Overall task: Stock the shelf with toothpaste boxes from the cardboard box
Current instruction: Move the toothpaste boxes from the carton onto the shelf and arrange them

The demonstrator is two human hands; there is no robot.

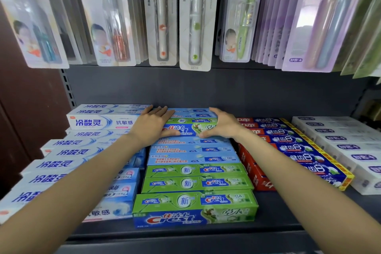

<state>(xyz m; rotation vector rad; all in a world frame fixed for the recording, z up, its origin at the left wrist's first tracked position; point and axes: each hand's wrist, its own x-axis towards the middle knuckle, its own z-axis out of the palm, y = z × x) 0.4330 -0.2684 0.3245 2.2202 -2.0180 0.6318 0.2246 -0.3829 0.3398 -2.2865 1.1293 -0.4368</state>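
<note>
The green toothpaste boxes [194, 208] read "Crest" and "佳洁士", with "新" on top. The white boxes [103, 122] at left read "冷酸灵" and "抗敏感". Two hanging toothbrush cards [194, 16] read "SILK".

1. Above me hangs a row of toothbrushes in clear plastic blister packs, their lower edges overlapping the dark grey metal back panel [216, 88].
2. I see a white toothbrush with orange accents on a pale card [162, 16] near the middle.
3. Just beside it, to the right, hangs a white toothbrush with green accents [195, 16].
4. Further right is a lime-green toothbrush pack [240, 27], then a stack of lilac packs holding pastel toothbrushes [321, 27].
5. At the far left stands a dark brown panel [24, 99].
</note>
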